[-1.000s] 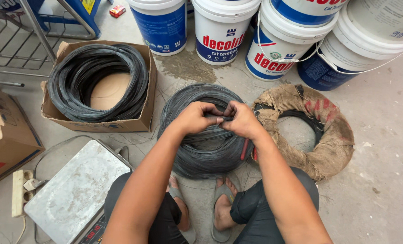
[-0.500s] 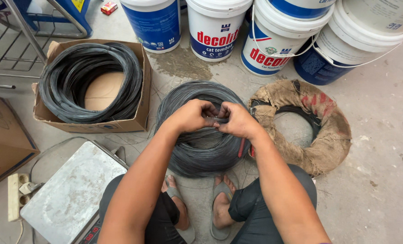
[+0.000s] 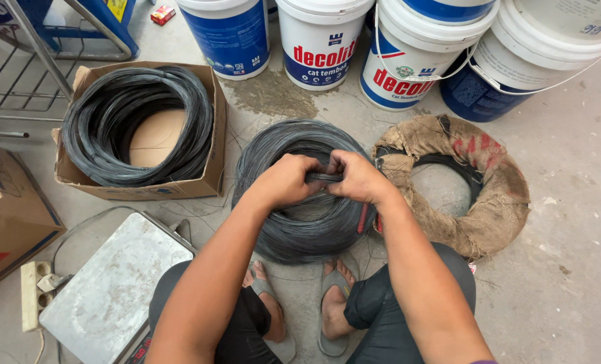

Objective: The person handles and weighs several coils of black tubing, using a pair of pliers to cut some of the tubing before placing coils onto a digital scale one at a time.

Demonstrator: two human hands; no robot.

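Head cam – both hands [image 3: 324, 178] (close together) pinch wire bundle [image 3: 325, 177] over coil [image 3: 300, 222].

- Wire coil [image 3: 300, 222] under the hands: dark grey, near black.
- Second coil [image 3: 111, 128]: black, in a tan cardboard box [image 3: 206, 182].
- Burlap-wrapped ring [image 3: 489, 195]: brown, faded red patches.
- Paint buckets [image 3: 321, 47]: white with blue and red print; one bucket [image 3: 230, 37] blue.
- Scale platform [image 3: 111, 290]: dull silver-grey.
- Sandals [image 3: 331, 283]: grey.
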